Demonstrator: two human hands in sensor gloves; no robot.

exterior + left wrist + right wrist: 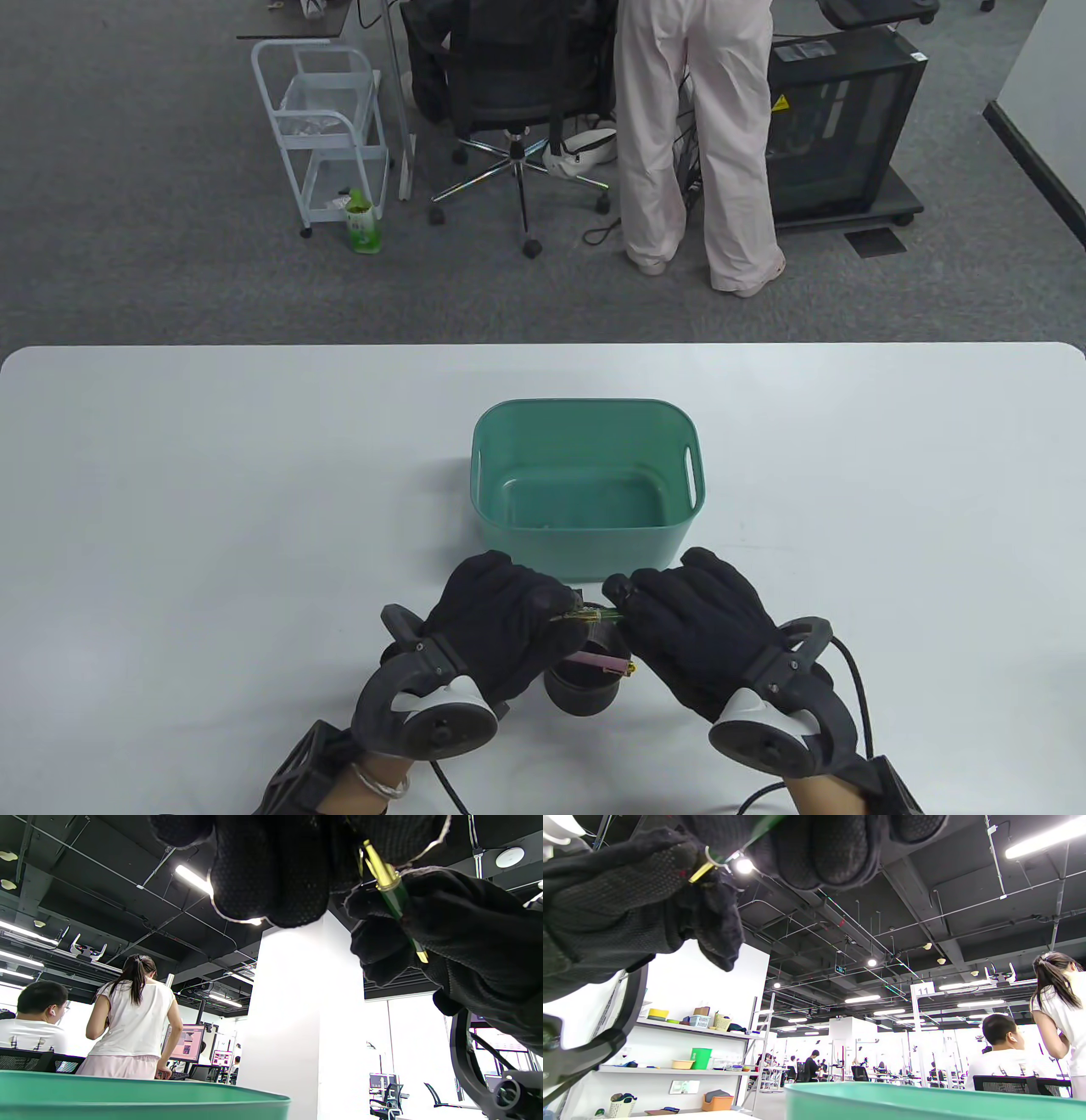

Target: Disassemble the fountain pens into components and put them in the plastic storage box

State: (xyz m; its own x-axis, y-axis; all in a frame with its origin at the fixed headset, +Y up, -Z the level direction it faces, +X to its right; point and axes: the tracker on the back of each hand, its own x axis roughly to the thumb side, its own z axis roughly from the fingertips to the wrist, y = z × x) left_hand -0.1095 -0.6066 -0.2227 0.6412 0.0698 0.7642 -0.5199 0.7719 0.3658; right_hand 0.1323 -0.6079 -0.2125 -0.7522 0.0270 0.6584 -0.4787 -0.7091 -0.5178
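Observation:
A green fountain pen (587, 615) with gold trim lies level between my two hands, just above a black round pen holder (584, 686). My left hand (517, 613) grips its left end. My right hand (657, 607) pinches its right end. In the left wrist view the green pen (396, 899) shows a gold band, with the other glove curled round its far part. In the right wrist view only a gold bit of the pen (702, 871) shows between the gloves. A pink pen (604, 661) lies across the holder's mouth. The teal plastic storage box (585, 475) stands just beyond the hands.
The white table (212, 509) spreads wide on both sides of the box. Beyond its far edge stand an office chair (509, 110), a white cart (327, 127) and a person in pale trousers (696, 136).

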